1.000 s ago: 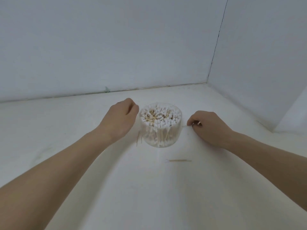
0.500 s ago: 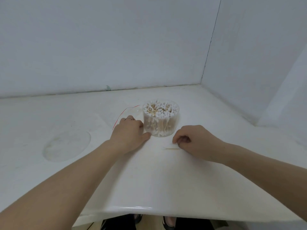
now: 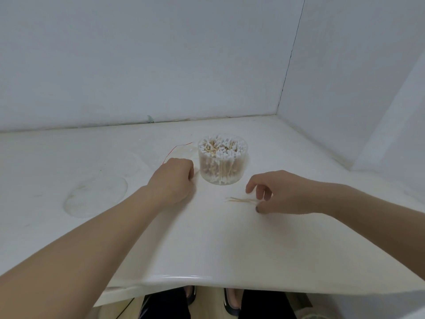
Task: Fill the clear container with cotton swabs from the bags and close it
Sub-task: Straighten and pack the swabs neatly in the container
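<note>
A clear round lid (image 3: pixel 95 195) is seen lying flat on the white surface (image 3: pixel 207 245) at far left, well apart from everything else. Next, the left hand (image 3: pixel 171 180) is seen knuckles-up on the surface, just left of the container; its fingers are curled under, and whether anything is held in that grip cannot be told, since the palm side is hidden. Behind this hand, a clear plastic bag (image 3: pixel 181 150) with a thin red edge is seen lying on the surface, partly hidden by the hand and nearly touching the container's left side. The clear container (image 3: pixel 223 163) is seen standing upright near the middle of the surface, uncovered, packed with cotton swabs (image 3: pixel 222 148) standing on end, white tips up to the rim, a few lying crosswise on top. In front of the container and a little to its right, a few loose swabs (image 3: pixel 241 200) with wooden stems are seen lying flat on the surface, roughly parallel. The right hand (image 3: pixel 282 195) is held at their right end, its grip partly open: fingers bent downward over the stems, thumb low beside them on the surface. Actual contact with the loose swabs cannot be confirmed. At the near edge, below the surface, dark trousers and sandalled feet (image 3: pixel 231 300) are visible on a pale floor.
</note>
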The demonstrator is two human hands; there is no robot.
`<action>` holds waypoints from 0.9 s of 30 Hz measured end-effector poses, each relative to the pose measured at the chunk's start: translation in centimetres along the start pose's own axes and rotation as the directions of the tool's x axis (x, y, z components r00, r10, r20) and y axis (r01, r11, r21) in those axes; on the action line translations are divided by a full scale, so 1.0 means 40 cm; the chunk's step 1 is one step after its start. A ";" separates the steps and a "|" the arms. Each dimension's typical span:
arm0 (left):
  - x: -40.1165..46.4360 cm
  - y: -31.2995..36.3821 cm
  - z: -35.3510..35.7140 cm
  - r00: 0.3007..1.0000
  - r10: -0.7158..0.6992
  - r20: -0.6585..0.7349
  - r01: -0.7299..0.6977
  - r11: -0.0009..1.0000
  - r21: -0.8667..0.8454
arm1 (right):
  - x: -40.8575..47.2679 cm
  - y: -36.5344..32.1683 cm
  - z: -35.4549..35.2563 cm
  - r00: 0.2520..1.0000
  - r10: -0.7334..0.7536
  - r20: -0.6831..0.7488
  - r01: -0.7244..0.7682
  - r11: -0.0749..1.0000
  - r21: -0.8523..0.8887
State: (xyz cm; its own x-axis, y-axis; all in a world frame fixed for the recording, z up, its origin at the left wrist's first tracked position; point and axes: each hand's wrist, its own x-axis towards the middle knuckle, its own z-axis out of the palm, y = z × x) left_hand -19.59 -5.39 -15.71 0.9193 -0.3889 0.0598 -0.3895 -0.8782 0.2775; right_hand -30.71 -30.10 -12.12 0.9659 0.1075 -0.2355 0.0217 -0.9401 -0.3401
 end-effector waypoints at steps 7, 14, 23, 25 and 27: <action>-0.050 0.004 -0.045 0.988 0.082 0.133 -0.091 0.994 0.057 | 0.024 -0.036 0.032 0.998 -0.012 -0.068 0.019 0.995 0.101; -0.091 0.034 -0.036 0.963 0.228 0.140 -0.191 0.952 -0.240 | 0.052 -0.068 0.052 0.985 -0.067 -0.157 0.096 0.979 0.180; -0.151 0.073 -0.056 0.949 0.050 0.311 -0.117 0.973 0.199 | 0.020 -0.039 0.021 0.996 -0.056 -0.072 0.053 0.998 -0.043; -0.155 0.095 -0.039 0.947 0.081 0.311 -0.154 0.963 0.219 | 0.024 -0.043 0.022 0.996 -0.030 -0.082 0.030 1.000 0.001; -0.150 0.107 -0.027 0.944 0.133 0.303 -0.189 0.968 0.164 | 0.031 -0.051 0.030 0.997 -0.020 -0.075 0.023 0.999 0.032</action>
State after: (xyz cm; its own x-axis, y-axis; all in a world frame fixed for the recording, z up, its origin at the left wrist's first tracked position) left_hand -26.72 -6.52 -13.86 0.7990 -0.5680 -0.1977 -0.5600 -0.8225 0.0997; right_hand -29.84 -27.68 -12.81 0.9820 0.1020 -0.1592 0.0355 -0.9267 -0.3742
